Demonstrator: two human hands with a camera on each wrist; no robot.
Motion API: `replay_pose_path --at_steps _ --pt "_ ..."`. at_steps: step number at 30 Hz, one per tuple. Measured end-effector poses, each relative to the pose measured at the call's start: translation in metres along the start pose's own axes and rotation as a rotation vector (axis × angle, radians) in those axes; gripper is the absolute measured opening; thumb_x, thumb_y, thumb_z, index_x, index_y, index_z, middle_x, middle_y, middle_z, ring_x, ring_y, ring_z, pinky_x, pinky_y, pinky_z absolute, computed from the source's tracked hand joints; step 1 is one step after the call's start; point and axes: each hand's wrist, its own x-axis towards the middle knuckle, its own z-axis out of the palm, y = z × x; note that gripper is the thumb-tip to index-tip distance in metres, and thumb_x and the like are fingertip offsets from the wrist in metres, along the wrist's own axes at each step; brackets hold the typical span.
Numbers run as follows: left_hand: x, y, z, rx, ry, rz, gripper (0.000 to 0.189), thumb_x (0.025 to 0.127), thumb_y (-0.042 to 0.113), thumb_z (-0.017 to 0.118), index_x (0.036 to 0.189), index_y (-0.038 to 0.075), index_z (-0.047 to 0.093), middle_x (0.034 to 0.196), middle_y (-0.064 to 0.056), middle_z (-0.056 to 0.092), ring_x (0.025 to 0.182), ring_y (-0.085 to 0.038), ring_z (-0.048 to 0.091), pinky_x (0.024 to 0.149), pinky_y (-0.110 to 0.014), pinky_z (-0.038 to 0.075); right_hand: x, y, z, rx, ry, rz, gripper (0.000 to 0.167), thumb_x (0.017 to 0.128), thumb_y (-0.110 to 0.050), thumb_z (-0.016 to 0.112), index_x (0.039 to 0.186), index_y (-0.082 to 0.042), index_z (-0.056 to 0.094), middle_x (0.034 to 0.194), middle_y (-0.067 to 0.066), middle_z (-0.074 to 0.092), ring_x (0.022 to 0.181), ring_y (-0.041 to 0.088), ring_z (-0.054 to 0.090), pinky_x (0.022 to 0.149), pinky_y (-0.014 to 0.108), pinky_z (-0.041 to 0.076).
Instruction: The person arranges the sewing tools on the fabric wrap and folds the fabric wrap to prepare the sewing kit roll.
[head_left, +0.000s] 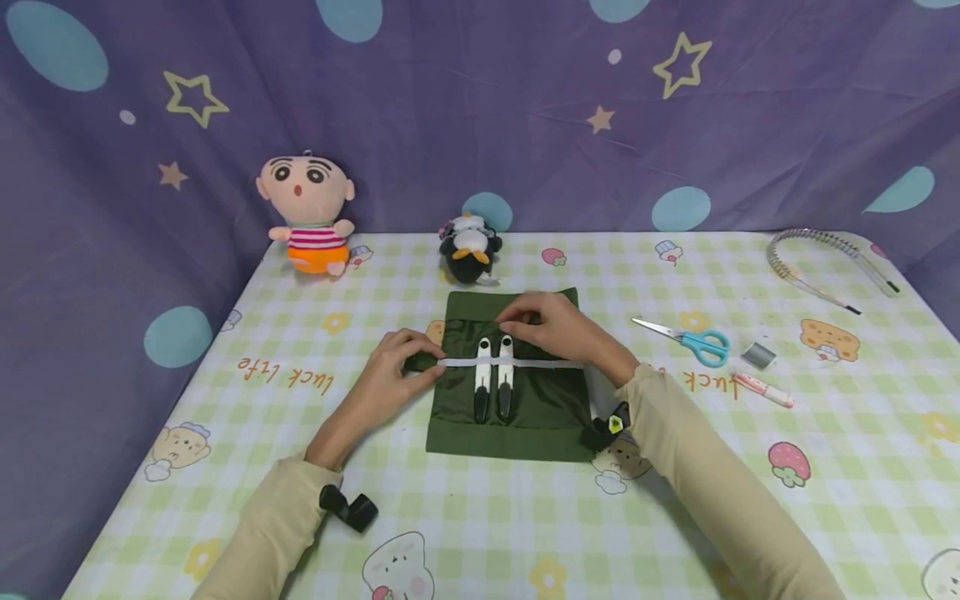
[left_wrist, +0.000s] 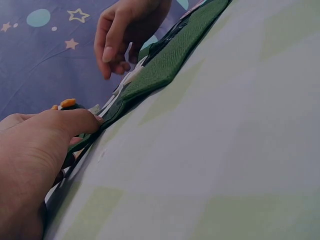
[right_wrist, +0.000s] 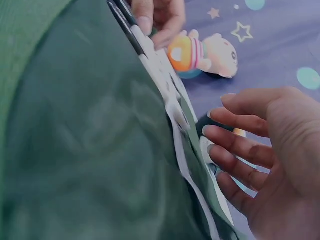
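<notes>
Judging the cloth (head_left: 542, 406) light and floppy, I'd hold its edge, where my left hand (head_left: 388, 373) pinches, right hand (head_left: 561, 328) loosely curved, empty.

Upside-down orange lettering (head_left: 285, 379) on the checked tablecloth (head_left: 465, 517) – "luck life" at left, "Luck" (head_left: 712, 382) at right.

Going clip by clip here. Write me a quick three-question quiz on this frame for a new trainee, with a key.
1. Count: how many black-and-white tools lie on the green cloth?
2. True or false: both hands are gripping something.
3. Fill in: the blue-handled ____ lie to the right of the cloth in the head view.

Key:
1. Two.
2. False: the left hand pinches the cloth's edge, but the right hand holds nothing.
3. Scissors.
</notes>
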Motion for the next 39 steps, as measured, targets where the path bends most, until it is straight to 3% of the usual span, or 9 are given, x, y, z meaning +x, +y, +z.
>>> replay_pose_path --at_steps 5,14,21,25,29,34,39 --pt "0.000 0.001 -0.001 -0.003 -0.003 0.001 0.016 0.096 0.023 0.078 0.110 0.016 0.077 0.122 -0.004 0.063 0.115 -0.027 0.052 0.097 -0.053 0.043 -0.010 0.006 -0.014 0.010 0.057 0.023 0.020 0.103 -0.014 0.067 0.117 -0.003 0.076 0.104 0.004 0.071 0.085 0.019 0.065 0.076 0.039 0.053" --pt "0.000 0.001 -0.001 -0.007 -0.010 0.000 0.016 0.097 0.024 0.077 0.111 0.016 0.077 0.122 -0.005 0.063 0.115 -0.028 0.052 0.097 -0.054 0.043 -0.038 0.022 -0.046 -0.001 0.146 0.082 0.021 0.104 -0.013 0.065 0.119 -0.001 0.075 0.114 0.011 0.072 0.100 0.025 0.066 0.088 0.044 0.052" --pt "-0.001 0.002 -0.001 -0.006 -0.009 -0.003 0.016 0.097 0.024 0.078 0.111 0.016 0.076 0.122 -0.004 0.062 0.114 -0.027 0.052 0.096 -0.052 0.044 -0.065 0.033 -0.072 -0.030 0.245 0.086 0.020 0.103 -0.011 0.067 0.117 0.000 0.076 0.114 0.013 0.073 0.095 0.015 0.066 0.081 0.026 0.052" --pt "0.000 0.002 -0.002 -0.008 -0.008 -0.001 0.016 0.096 0.024 0.078 0.111 0.016 0.077 0.122 -0.004 0.063 0.114 -0.027 0.052 0.096 -0.052 0.044 -0.085 0.040 -0.087 -0.018 0.304 0.118 0.024 0.104 -0.014 0.065 0.121 0.000 0.074 0.119 0.014 0.071 0.093 0.015 0.067 0.074 0.021 0.052" --pt "0.000 0.002 -0.001 -0.011 -0.010 0.003 0.016 0.097 0.024 0.077 0.110 0.016 0.076 0.122 -0.004 0.063 0.114 -0.027 0.052 0.097 -0.052 0.044 -0.103 0.045 -0.100 -0.036 0.360 0.146 0.027 0.105 -0.016 0.065 0.123 0.001 0.073 0.120 0.009 0.071 0.096 0.013 0.067 0.076 0.018 0.051" --pt "0.000 0.000 -0.001 -0.008 -0.010 0.004 0.015 0.097 0.025 0.077 0.110 0.017 0.076 0.122 -0.004 0.062 0.115 -0.027 0.051 0.097 -0.052 0.044 -0.120 0.048 -0.109 -0.061 0.416 0.225 0.029 0.104 -0.021 0.066 0.124 -0.001 0.073 0.114 -0.009 0.071 0.097 0.006 0.065 0.079 0.015 0.049" --pt "-0.001 0.001 -0.002 -0.003 -0.006 0.006 0.015 0.097 0.025 0.077 0.110 0.017 0.076 0.122 -0.004 0.063 0.114 -0.027 0.052 0.096 -0.052 0.044 -0.140 0.054 -0.116 -0.071 0.433 0.296 0.030 0.104 -0.022 0.067 0.125 -0.002 0.073 0.109 -0.009 0.073 0.094 0.011 0.066 0.077 0.016 0.049"
